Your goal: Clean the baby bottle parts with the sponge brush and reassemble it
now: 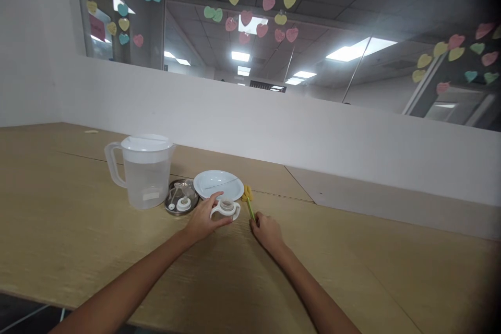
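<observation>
Far left on the table (74, 224): clear pitcher (145, 180), white lid on, handle pointing left

Right next to it: round metal tray (177, 213) with a white ring-shaped cap (183, 204), a small white piece (171, 207) and some clear parts, too small to sort out

Left hand (200, 222): gripping the small clear container (227, 206) from its left side, thumb on the near side, fingers on the far side; container has a white two-handled collar and sits in front of the pale blue bowl (199, 190), mouth up; can't tell if its base touches the table

Right of that: tool with yellow head and green handle (251, 211), head just beside the bowl's right rim, can't tell if touching

Right hand (267, 232): closed round the green handle's near end, low over the table

Tips: keep left-hand grip on the collar and body so the mouth stays clear; hold it level; light, steady grip on the tool, wrist loose, don't let the head snag the bowl rim
</observation>
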`<control>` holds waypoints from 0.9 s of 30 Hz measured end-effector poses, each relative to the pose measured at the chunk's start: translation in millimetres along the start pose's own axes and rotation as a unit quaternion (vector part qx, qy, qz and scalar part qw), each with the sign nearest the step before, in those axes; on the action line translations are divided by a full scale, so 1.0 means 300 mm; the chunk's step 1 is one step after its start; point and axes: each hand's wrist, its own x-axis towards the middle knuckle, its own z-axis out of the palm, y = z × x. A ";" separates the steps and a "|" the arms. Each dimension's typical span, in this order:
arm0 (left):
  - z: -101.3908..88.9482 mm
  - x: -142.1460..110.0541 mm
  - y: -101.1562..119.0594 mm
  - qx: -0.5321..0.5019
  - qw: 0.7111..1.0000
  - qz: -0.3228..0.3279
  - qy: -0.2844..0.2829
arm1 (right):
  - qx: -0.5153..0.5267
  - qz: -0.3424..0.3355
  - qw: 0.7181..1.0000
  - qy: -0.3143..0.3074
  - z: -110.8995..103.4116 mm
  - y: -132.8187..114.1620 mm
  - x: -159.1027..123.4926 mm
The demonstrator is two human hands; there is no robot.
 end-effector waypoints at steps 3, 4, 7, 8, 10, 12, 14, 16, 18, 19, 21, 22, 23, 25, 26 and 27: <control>-0.010 0.000 -0.005 0.020 1.000 0.013 -0.007 | 0.000 -0.001 1.000 0.000 -0.003 0.000 -0.001; -0.016 0.000 -0.008 0.022 0.999 0.025 -0.006 | 0.000 -0.001 1.000 -0.001 -0.004 0.000 -0.001; -0.042 0.006 -0.024 0.011 0.998 0.051 0.036 | -0.001 0.003 1.000 -0.006 -0.006 -0.002 -0.001; -0.055 0.010 -0.031 0.008 0.996 0.049 0.068 | -0.002 0.003 1.000 -0.007 -0.007 -0.002 0.000; -0.089 0.023 -0.050 0.019 0.989 0.026 0.145 | -0.002 -0.001 1.000 -0.006 -0.006 -0.002 0.000; -0.128 0.039 -0.077 0.058 0.977 -0.008 0.205 | -0.002 -0.005 1.000 -0.006 -0.006 -0.002 0.000; -0.165 0.054 -0.113 0.124 0.967 -0.031 0.222 | 0.000 -0.005 1.000 -0.008 -0.007 -0.002 -0.001; -0.191 0.064 -0.155 0.203 0.958 -0.042 0.198 | 0.002 -0.003 1.000 -0.010 -0.010 -0.002 -0.002; -0.200 0.069 -0.198 0.276 0.948 -0.058 0.151 | 0.005 -0.003 1.000 -0.010 -0.012 -0.003 -0.003; -0.200 0.071 -0.218 0.301 0.943 -0.066 0.126 | 0.005 -0.004 1.000 -0.010 -0.012 -0.003 -0.004; -0.193 0.071 -0.248 0.324 0.939 -0.076 0.085 | 0.004 -0.005 1.000 -0.008 -0.011 -0.003 -0.003; -0.189 0.071 -0.258 0.326 0.939 -0.078 0.073 | 0.002 -0.006 1.000 -0.007 -0.010 -0.002 -0.003; -0.185 0.071 -0.265 0.325 0.940 -0.079 0.066 | 0.000 -0.007 1.000 -0.006 -0.009 -0.002 -0.002; -0.181 0.070 -0.271 0.325 0.940 -0.080 0.063 | -0.004 -0.009 1.000 -0.004 -0.006 0.000 -0.001; -0.180 0.069 -0.271 0.326 0.940 -0.081 0.060 | -0.006 -0.010 1.000 -0.005 -0.004 0.001 -0.001; -0.179 0.069 -0.270 0.327 0.940 -0.084 0.056 | -0.007 -0.011 1.000 -0.006 -0.004 0.001 -0.001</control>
